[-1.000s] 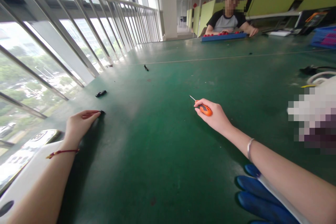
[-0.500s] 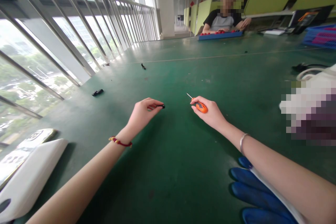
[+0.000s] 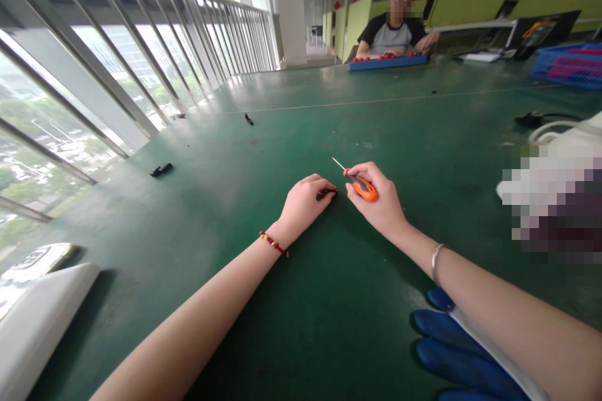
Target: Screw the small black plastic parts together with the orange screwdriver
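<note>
My left hand, with a red beaded bracelet at the wrist, pinches a small black part low over the green table. Fingers hide most of that part, so its kind does not show. Just to the right, my right hand is closed around a screwdriver with an orange and grey handle. Its thin metal shaft points up and to the left, away from me, apart from the black part. A blue-and-white work glove lies under my right forearm.
Small black pieces lie at the left and farther back. A white box-like object and a phone are near left. Across the table a person sits behind a blue tray. A blue basket stands far right.
My left hand has moved right with the black part, close to my right hand. The screwdriver stays in my right hand, whose fingers have shifted slightly on the handle. The view has turned a little.
</note>
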Motion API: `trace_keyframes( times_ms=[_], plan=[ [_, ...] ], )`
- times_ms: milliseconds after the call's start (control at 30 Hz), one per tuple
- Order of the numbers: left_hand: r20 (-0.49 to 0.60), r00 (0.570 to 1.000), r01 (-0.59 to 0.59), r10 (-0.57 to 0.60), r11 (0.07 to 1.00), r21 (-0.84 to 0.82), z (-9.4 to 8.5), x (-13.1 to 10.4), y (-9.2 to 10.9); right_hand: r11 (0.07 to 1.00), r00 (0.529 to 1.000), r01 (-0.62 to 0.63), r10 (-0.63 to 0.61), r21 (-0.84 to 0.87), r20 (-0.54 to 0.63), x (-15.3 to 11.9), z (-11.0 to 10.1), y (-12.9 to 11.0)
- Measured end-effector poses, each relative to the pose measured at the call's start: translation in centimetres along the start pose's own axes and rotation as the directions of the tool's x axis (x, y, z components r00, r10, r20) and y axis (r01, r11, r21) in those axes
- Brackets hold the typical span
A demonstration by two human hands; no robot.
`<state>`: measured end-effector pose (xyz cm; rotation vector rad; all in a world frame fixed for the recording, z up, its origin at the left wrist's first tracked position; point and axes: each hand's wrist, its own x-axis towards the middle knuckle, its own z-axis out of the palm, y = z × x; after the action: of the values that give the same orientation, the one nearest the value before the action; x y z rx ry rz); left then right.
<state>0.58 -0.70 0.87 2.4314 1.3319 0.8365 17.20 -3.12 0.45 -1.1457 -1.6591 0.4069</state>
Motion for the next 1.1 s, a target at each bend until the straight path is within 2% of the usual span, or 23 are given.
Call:
trace_keyframes(
  times_ms=[100,233,467,667,1100],
  plan=[
    [-0.005,1.0,-0.019,0.019,1.0,-0.019,0.0,0.0,-0.6,0.996,0.991,0.081,-0.083,-0.023,-0.101,-0.2,-0.2,-0.9],
    [-0.041,0.999,-0.005,0.004,0.999,-0.032,0.2,0.2,-0.9,0.993,0.969,0.078,-0.098,-0.094,-0.228,-0.8,-0.3,-2.2],
    [-0.073,0.995,0.06,-0.062,0.998,-0.026,0.3,0.2,-1.0,0.985,0.967,0.163,-0.171,-0.056,-0.19,-1.2,-0.1,-2.5],
    [-0.059,0.996,0.063,-0.063,0.998,0.001,0.2,0.1,-0.9,0.994,0.981,0.08,-0.092,-0.076,-0.172,-1.2,-0.1,-2.3],
    [-0.065,0.995,0.081,-0.081,0.997,0.0,0.2,0.1,-0.8,0.993,0.976,0.098,-0.109,-0.069,-0.19,-1.2,-0.2,-2.2]
  ],
)
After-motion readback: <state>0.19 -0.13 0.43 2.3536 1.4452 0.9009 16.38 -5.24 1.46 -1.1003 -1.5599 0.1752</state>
